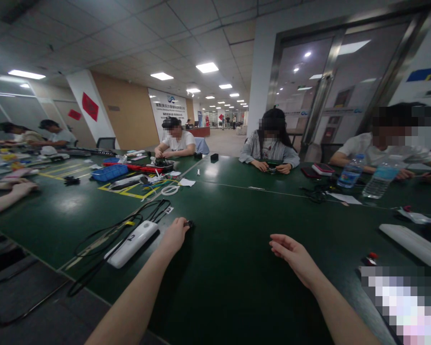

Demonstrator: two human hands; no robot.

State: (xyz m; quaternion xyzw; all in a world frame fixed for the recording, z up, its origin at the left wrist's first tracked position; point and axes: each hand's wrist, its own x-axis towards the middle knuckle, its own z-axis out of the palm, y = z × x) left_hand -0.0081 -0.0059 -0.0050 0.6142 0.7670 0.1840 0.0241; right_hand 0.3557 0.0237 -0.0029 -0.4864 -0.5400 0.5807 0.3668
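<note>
My left hand [176, 233] reaches forward over the green table [230, 268], its fingers closed on a small dark object [190, 224] too small to name. Just left of that hand lies a white power bank [132, 243] marked "2", with black cables [109, 230] running beside it. My right hand [290, 251] hovers over the table farther right, its fingers loosely stretched and the thumb a little apart, with nothing visible in it. A small red-and-black item [371, 258] is on the table to its right.
Beyond my hands are a blue basket [109, 173], a coil of white cable [170, 190] and a small black box [214, 157]. Two water bottles [351, 171], a long white device [413, 242] and a blurred-out screen [405, 306] are on the right. Several people sit around the table.
</note>
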